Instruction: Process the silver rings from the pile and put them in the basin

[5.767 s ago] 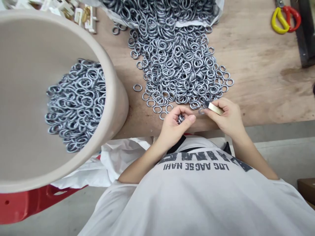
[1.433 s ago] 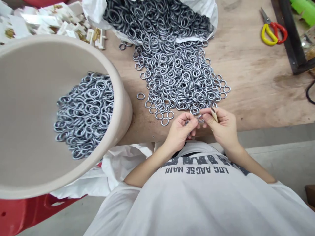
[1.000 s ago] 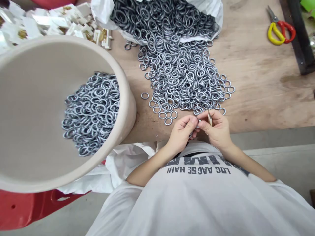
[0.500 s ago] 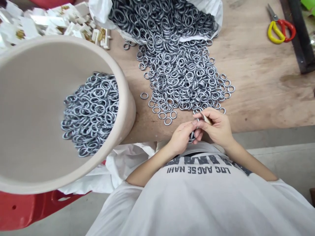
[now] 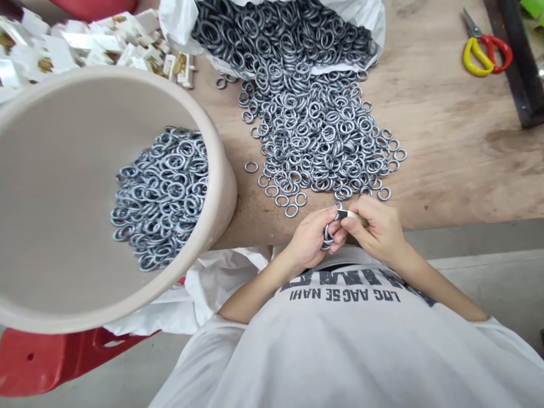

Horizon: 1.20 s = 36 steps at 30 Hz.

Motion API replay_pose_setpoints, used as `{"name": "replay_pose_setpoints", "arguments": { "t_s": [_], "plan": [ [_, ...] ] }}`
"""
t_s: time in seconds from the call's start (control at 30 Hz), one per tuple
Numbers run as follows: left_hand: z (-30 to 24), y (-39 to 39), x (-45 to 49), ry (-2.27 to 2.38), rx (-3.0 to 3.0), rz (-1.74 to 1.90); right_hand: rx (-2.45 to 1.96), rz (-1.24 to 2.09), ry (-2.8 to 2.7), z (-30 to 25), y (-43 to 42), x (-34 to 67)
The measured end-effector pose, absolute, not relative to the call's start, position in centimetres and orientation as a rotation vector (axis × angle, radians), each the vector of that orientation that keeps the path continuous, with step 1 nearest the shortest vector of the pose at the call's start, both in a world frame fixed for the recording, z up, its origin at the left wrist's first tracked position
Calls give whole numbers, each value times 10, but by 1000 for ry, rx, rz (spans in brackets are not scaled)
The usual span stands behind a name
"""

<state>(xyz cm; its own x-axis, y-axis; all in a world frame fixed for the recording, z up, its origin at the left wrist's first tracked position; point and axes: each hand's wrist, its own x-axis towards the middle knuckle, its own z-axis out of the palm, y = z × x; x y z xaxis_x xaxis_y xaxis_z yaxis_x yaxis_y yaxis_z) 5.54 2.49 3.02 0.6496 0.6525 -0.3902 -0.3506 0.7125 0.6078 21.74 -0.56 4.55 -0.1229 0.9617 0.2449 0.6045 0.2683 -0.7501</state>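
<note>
Head view looks down on both hands meeting at the near edge of the wooden table [image 5: 446, 141], just below a spread pile of grey metal rings [image 5: 318, 136]. The left hand [image 5: 310, 241] is curled, its fingers closed around a small bunch of rings [image 5: 327, 236] that shows between thumb and fingertips, with the thumb tip pressed up toward the right hand. The right hand [image 5: 380, 229] pinches a small brass-coloured piece [image 5: 352, 215] between thumb and forefinger, the other fingers folded in behind. That piece lies with its long axis nearly level across the picture, its paler tip pointing left at the left thumb, where a single ring [image 5: 339, 207] sits at the tip; whether the ring is threaded on cannot be told. The pile spills out of an open white bag [image 5: 378, 31] at the far edge. To the left stands a large beige bowl [image 5: 223, 175] holding more rings [image 5: 164, 198], and one loose ring [image 5: 251, 167] lies between bowl and pile. Yellow and red scissors [image 5: 484, 48] rest well apart at the far right, and white packets [image 5: 85, 39] lie beyond the bowl.
</note>
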Motion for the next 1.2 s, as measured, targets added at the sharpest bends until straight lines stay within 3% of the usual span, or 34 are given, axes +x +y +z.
{"name": "replay_pose_setpoints", "arguments": {
  "t_s": [0.97, 1.2],
  "plan": [
    [33, 20, 50, 610, 563, 583, -1384, 780, -1797, 47, -11, 214],
    [42, 15, 40, 448, 727, 482, -1506, 905, -1468, 32, 4, 221]
  ]
}}
